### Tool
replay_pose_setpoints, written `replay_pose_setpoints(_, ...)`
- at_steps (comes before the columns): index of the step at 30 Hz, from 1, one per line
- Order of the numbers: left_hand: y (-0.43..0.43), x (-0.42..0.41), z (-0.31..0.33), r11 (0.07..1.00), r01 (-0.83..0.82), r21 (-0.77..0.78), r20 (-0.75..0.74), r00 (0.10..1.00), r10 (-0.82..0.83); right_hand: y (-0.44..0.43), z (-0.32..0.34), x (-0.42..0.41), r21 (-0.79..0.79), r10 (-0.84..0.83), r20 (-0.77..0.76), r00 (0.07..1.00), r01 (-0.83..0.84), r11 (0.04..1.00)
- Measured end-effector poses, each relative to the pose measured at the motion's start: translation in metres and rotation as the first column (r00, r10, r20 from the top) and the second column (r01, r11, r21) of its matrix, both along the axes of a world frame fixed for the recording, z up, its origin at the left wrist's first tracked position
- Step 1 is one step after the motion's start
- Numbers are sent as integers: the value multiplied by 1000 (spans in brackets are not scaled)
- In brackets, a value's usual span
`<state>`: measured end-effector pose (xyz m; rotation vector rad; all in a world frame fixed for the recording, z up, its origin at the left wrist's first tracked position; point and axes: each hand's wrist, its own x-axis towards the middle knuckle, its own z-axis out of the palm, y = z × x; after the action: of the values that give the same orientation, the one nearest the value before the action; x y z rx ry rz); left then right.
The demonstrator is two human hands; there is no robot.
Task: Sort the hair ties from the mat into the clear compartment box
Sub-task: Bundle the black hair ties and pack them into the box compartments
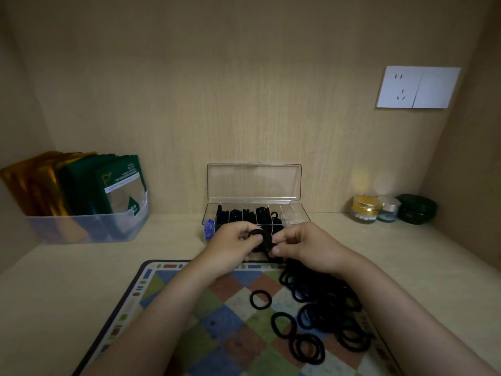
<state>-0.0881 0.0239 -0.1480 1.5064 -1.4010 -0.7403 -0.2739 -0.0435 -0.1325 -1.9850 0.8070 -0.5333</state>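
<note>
Head view: pale wood desk [67, 280], wood-panelled alcove, wall socket [417, 87] upper right. Left hand [233, 242] and right hand [306, 245] pinch hair ties [261, 236] above far edge of mat [217, 321], before open clear compartment box [295, 217]; loose pile [325, 299] on mat.

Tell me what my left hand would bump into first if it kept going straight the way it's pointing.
Probably the clear plastic compartment box: the left hand, pinching a black fabric hair tie, points away from you towards its near wall. Depth is unclear.
</note>
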Motion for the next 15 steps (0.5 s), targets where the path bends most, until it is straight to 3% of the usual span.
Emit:
replay_pose_setpoints(3,2,5,0,999,-8,50,-19,1000,9,-1,-1,-3,-71,-103,-53,993,99,993)
replay_pose_setpoints(6,1,8,-1,994,-55,92,5,998,55,4,8,-6,-74,-194,11,981,195,978)
replay_pose_setpoints(11,-2,4,-6,988,-93,121,107,991,80,21,21,1,255,-129,291,948,54,965)
replay_pose_setpoints(13,-2,-1,-6,988,-47,149,-7,999,48,24,19,7,232,-112,275,955,47,972)
replay_pose_setpoints(15,0,-7,-4,983,30,181,-213,977,9,23,12,12,130,-151,214,965,126,984)
